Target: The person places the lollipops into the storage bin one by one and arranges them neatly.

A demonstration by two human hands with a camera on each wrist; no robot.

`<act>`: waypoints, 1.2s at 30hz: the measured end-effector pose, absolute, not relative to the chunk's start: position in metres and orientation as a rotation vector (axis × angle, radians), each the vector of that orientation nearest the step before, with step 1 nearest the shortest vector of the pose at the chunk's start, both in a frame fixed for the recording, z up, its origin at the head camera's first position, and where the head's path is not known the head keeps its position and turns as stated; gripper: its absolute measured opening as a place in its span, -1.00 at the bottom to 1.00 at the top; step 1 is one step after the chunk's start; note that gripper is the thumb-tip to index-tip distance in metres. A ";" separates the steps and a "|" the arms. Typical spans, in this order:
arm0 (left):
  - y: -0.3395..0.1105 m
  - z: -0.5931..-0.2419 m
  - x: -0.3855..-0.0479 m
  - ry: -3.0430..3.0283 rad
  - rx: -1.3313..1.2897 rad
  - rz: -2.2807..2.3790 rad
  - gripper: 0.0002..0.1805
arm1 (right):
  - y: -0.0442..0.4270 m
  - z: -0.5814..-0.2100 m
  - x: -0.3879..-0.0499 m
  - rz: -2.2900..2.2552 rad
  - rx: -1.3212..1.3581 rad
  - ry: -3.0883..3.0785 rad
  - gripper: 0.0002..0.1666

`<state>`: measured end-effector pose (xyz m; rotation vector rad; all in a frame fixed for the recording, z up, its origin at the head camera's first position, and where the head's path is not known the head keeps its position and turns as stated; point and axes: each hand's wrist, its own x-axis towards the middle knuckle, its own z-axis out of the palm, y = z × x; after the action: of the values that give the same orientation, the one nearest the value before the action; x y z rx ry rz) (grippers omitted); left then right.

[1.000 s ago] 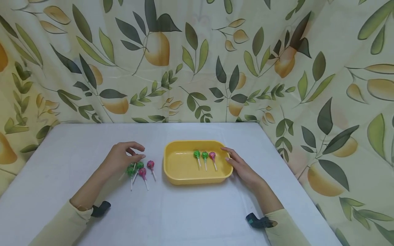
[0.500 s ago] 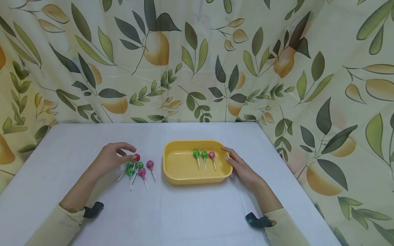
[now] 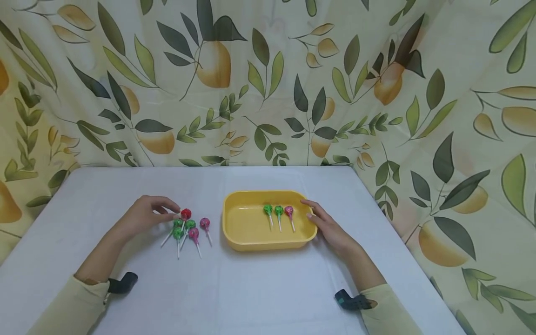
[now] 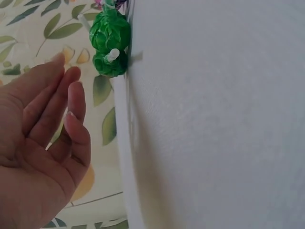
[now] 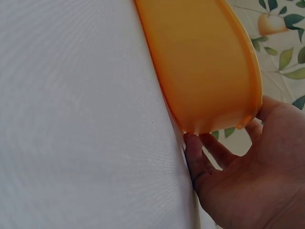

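My left hand [image 3: 148, 214] hovers just left of a group of lollipops, its fingers loosely bent with nothing between them. Closest to its fingertips is a red lollipop [image 3: 185, 214]. Around that one lie several green lollipops [image 3: 177, 233] and a pink lollipop [image 3: 193, 233]; another pink lollipop [image 3: 204, 224] lies a little to the right. In the left wrist view, green lollipops [image 4: 110, 33] show beyond the fingers. My right hand [image 3: 331, 230] holds the right end of a yellow tray [image 3: 247, 242]. Inside the tray, two green lollipops [image 3: 268, 210] and a pink lollipop [image 3: 289, 211] lie side by side.
A white cloth [image 3: 259, 288] covers the table, whose far edge meets a leaf-and-fruit patterned curtain [image 3: 268, 83]. Dark wrist cameras [image 3: 123, 283] sit on both sleeves.
My left hand has drawn back to the left, uncovering the red lollipop that it hid at first. The right hand and the yellow tray have stayed in place.
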<state>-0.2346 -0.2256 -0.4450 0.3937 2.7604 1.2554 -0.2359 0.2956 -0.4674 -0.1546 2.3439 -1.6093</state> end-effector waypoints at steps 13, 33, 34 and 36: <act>-0.227 -0.449 -0.239 2.666 0.301 1.301 -0.76 | 0.295 -0.465 -0.237 -1.603 -0.188 2.349 -0.45; -0.227 -0.463 -0.237 2.632 0.321 1.209 -0.71 | 0.297 -0.467 -0.237 -1.619 -0.203 2.327 -0.46; -0.227 -0.464 -0.236 2.625 0.317 1.214 -0.71 | 0.297 -0.468 -0.236 -1.620 -0.193 2.326 -0.46; -0.226 -0.466 -0.236 2.617 0.326 1.225 -0.71 | 0.298 -0.469 -0.236 -1.617 -0.194 2.330 -0.46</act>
<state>-0.2361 -0.2262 -0.4657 0.3264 2.6167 1.2253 -0.2359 0.2980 -0.4692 -0.1938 2.3299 -1.6173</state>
